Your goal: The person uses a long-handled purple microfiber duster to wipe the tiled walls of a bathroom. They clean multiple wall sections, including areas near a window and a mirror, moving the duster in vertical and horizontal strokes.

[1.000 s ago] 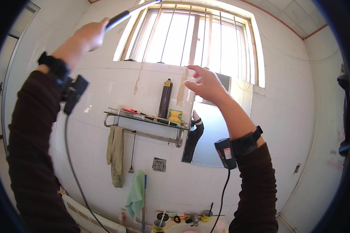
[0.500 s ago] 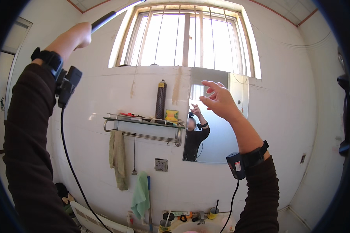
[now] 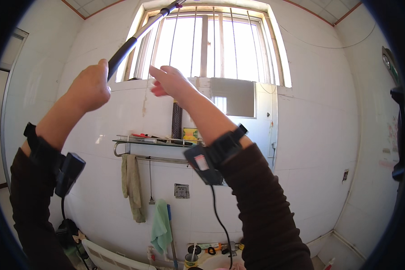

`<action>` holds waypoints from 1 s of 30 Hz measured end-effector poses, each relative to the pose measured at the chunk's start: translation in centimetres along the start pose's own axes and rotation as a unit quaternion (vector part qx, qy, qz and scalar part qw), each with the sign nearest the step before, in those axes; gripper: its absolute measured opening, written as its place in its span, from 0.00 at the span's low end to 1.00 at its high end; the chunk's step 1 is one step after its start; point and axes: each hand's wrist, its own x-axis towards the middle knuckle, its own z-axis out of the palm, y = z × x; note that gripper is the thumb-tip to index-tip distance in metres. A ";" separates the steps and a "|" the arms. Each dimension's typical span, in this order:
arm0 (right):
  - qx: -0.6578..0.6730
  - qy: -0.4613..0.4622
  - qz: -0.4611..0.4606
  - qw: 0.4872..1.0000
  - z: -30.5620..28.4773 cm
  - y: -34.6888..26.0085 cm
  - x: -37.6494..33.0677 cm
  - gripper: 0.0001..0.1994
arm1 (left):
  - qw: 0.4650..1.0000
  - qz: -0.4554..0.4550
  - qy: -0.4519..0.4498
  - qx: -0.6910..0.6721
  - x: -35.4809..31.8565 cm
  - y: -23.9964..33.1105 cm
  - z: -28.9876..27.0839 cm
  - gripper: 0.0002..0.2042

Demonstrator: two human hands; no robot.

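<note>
L grip is clasping slim pole, blk handle, silvery shaft, slanting up-right; R grip is hovering free, loosely spread.

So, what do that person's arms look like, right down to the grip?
Wrinkly dark brown sleeves reach almost down to the black strap on each arm. Each strap carries a boxy black gadget with a black cable. The right gadget has a small pale label. The left grip and right grip wear no gloves.
</note>
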 end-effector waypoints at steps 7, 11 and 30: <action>0.208 0.041 -0.001 0.977 2.3 -3.6 0.9 0.17 | 0.994 -0.020 -0.061 -0.088 -3.7 7.9 0.5 0.17; 0.268 0.115 -0.043 0.955 -2.1 -3.6 -0.3 0.05 | 0.990 0.005 -0.087 -0.107 -3.0 12.8 -0.6 0.26; 0.166 0.168 -0.008 0.972 -20.7 -2.4 -7.1 0.08 | 0.942 0.022 -0.049 -0.331 -1.1 28.6 1.4 0.31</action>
